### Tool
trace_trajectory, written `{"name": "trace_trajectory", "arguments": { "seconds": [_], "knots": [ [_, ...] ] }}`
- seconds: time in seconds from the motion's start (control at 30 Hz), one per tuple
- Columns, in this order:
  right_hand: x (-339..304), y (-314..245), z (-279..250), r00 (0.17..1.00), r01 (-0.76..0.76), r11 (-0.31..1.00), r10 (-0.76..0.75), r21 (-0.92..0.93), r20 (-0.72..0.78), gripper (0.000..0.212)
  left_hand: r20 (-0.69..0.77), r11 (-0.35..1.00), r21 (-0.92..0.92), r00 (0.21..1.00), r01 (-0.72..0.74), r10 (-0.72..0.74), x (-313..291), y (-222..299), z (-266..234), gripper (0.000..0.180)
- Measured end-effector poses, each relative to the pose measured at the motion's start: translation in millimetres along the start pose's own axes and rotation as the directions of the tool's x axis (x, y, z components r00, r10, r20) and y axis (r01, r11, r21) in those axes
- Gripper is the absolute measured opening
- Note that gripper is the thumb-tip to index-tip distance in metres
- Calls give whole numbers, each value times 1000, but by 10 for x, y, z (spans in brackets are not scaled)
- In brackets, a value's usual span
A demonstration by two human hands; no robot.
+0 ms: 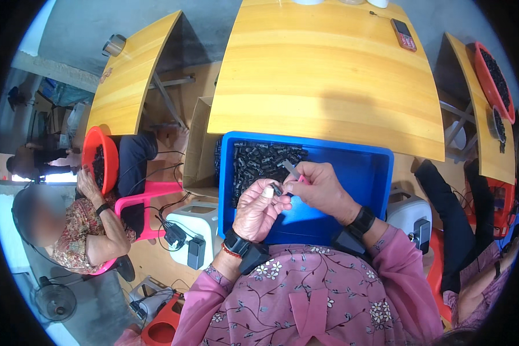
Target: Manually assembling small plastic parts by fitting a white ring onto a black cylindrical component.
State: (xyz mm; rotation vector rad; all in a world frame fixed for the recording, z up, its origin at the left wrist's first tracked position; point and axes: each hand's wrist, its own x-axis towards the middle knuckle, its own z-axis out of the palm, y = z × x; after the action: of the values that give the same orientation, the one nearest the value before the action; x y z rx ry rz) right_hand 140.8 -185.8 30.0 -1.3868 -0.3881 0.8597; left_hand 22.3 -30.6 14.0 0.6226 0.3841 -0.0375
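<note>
from where i stand, the small black piece (277, 189) sits over the blue bin (388, 173), pinched between the thumb and fingertips of the left hand (254, 212). the right hand (324, 187) is closed around a pink-handled blade (292, 169), its fingers right beside the piece. i'd judge the piece very light and stiff, probably hard plastic, so a gentle squeeze shouldn't bend it; its smooth-looking sides might slip or roll, though i can't make out its finer shape from here. best, i'd say, to take it by its sides near one end, fingertips well clear of the blade's edge. plenty of similar black parts (259, 164) are heaped in the bin, by the near edge of the desk (328, 75).
</note>
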Motion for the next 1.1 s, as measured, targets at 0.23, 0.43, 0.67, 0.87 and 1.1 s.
{"name": "trace_trajectory", "arguments": {
  "seconds": [0.23, 0.43, 0.67, 0.87, 1.1],
  "knots": [
    [9, 11, -36, 999, 26, 998, -28, 59, 41, 16, 25, 995, -101, 999, -18, 20, 20, 8, 43, 21],
    [-14, -96, 6, 994, -15, 999, 12, 32, 112, 19, 23, 985, -171, 1000, 2, 2, 27, -21, 32, 22],
    [13, -4, 93, 988, 149, 983, -144, -108, 58, 14, -110, 991, -134, 994, 0, -14, 6, -28, 90, 17],
    [25, 93, 95, 996, 62, 998, -64, 25, 61, 11, -12, 987, -160, 1000, -1, 0, 23, -76, -17, 6],
    [24, 12, 20, 995, -34, 996, 26, 77, 99, 11, 4, 962, -259, 996, 89, -91, -3, -56, 0, 5]
  ]
}}
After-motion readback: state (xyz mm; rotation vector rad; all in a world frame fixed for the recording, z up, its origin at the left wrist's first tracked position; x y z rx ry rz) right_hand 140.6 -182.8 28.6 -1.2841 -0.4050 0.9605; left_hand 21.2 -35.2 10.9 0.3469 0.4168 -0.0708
